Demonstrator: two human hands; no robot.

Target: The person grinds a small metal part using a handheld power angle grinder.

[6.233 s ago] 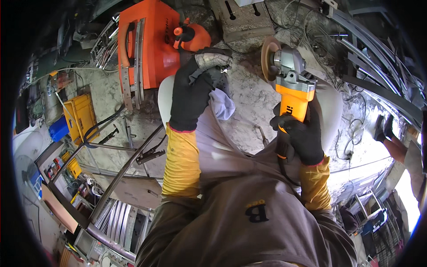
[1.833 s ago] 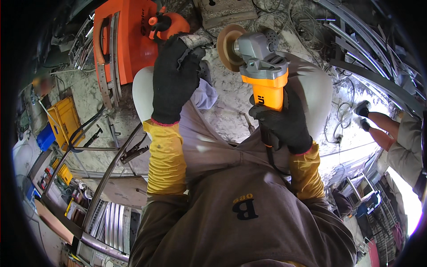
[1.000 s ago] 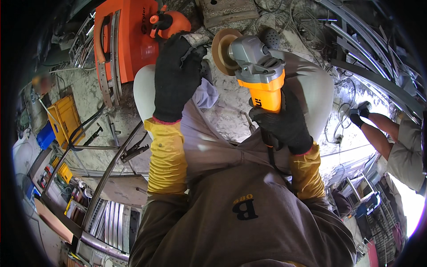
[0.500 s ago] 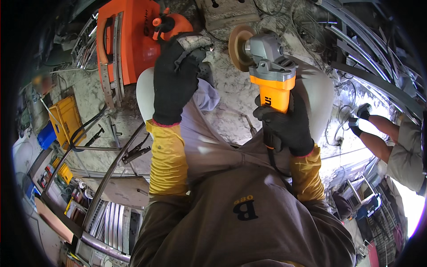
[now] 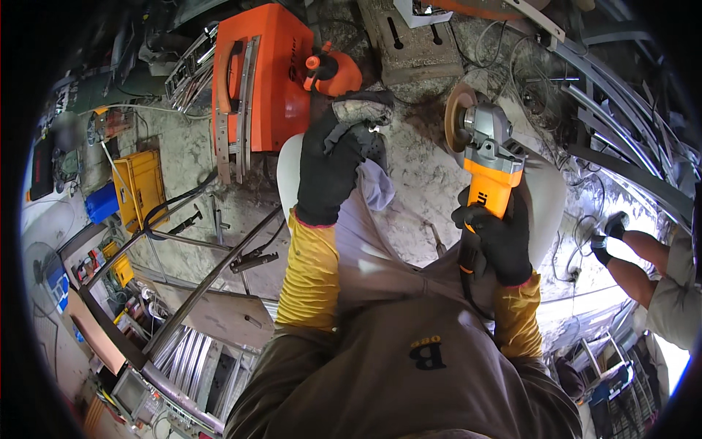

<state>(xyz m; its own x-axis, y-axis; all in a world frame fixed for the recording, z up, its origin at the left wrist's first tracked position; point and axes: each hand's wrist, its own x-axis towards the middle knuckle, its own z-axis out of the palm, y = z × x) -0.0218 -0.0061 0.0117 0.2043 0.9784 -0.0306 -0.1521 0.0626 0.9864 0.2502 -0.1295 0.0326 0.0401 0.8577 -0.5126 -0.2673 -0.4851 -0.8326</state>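
Note:
My right hand (image 5: 499, 234), in a black glove with a yellow sleeve, grips the orange body of an angle grinder (image 5: 484, 157). The grinder's grey head and worn disc (image 5: 458, 115) point up and to the left, away from me. My left hand (image 5: 338, 157), also black-gloved, is raised to the left of the disc with its fingers curled around a grey, stained object (image 5: 362, 111) that I cannot identify. A gap of bare concrete floor lies between the two hands. A pale cloth (image 5: 376, 186) hangs below my left wrist.
An orange welding machine (image 5: 257, 84) stands on the floor beyond my left hand. A yellow toolbox (image 5: 139, 186) and metal bars (image 5: 212, 274) lie to the left. Curved metal frames (image 5: 621, 139) run along the right. Another person's gloved hand (image 5: 610, 234) reaches in at the right edge.
The grinder has shifted right and slightly down, away from my left hand. My left hand stays raised. The other person's arm at the right has moved lower.

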